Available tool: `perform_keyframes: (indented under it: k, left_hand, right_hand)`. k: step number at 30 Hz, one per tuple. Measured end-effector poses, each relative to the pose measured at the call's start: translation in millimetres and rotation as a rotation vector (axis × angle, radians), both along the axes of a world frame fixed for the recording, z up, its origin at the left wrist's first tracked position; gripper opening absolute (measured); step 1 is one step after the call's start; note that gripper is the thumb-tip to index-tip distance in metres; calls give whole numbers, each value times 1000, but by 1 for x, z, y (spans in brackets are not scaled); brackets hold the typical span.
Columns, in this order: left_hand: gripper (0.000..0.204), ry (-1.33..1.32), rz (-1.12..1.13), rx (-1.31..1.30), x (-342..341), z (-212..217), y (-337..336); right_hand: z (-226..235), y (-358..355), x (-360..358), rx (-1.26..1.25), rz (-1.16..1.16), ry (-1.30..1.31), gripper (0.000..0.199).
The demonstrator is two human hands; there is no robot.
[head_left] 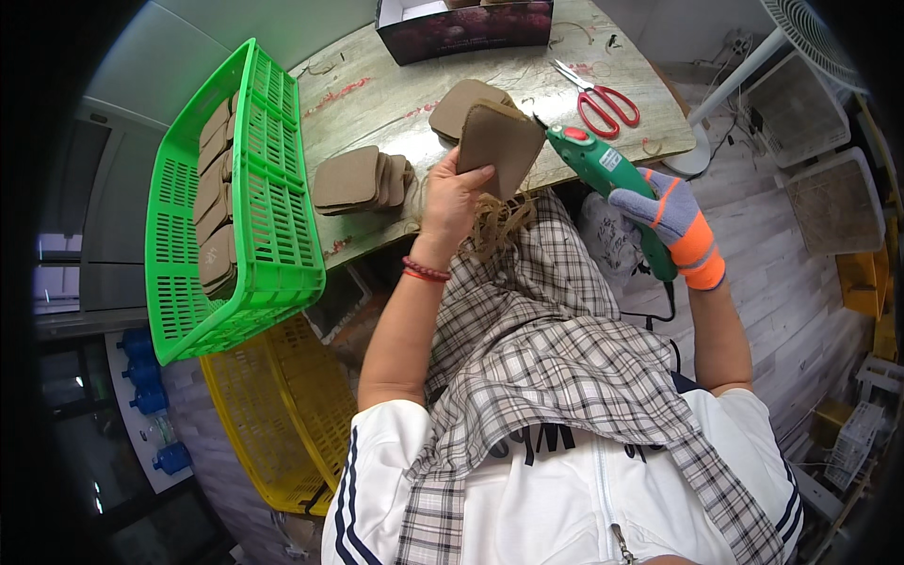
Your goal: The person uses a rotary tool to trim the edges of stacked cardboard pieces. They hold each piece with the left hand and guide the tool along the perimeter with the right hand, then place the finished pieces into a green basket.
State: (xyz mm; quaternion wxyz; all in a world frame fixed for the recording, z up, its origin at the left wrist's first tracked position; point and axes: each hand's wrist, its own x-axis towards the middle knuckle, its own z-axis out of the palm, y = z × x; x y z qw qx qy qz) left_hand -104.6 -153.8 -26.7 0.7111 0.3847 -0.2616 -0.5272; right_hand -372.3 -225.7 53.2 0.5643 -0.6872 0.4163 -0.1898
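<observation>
My left hand [450, 193] grips a flat brown pad [502, 151] with rounded corners, thumb on its face, tilted above the table's near edge. My right hand [670, 226], in a grey and orange work glove, is closed around a green corded electric cutter [603, 162] with a red button. The cutter's dark tip points at the pad's right edge; whether they touch, I cannot tell. Behind the held pad lies a stack of similar brown pads [461, 105], and a second stack [348, 181] is to its left. Thin tan trimmings [497, 226] hang over my lap.
A bright green plastic crate [273, 169] holding several brown pads stands at the left, above a yellow crate [292, 405]. Red-handled scissors [605, 110] lie on the wooden table [377, 85] at right. A dark printed box [466, 33] sits at the back. A white fan [819, 38] stands far right.
</observation>
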Motion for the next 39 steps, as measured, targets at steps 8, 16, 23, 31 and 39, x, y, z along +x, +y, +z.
perform_keyframes:
  k: [8, 16, 23, 31, 39]
  left_hand:
    - [40, -154, -268, 204, 27, 11, 15]
    - [34, -220, -351, 313, 28, 14, 24]
    - [32, -554, -182, 183, 57, 23, 29]
    - [19, -432, -36, 155, 62, 30, 33]
    - [21, -468, -231, 182, 46, 34, 33]
  right_hand:
    - [-2, 7, -1, 15, 63, 2, 38]
    - [3, 10, 15, 48, 77, 39, 28]
    - [5, 9, 12, 165, 155, 38, 29]
    - [3, 17, 15, 163, 203, 29, 31]
    - [-2, 22, 24, 234, 212, 17, 30]
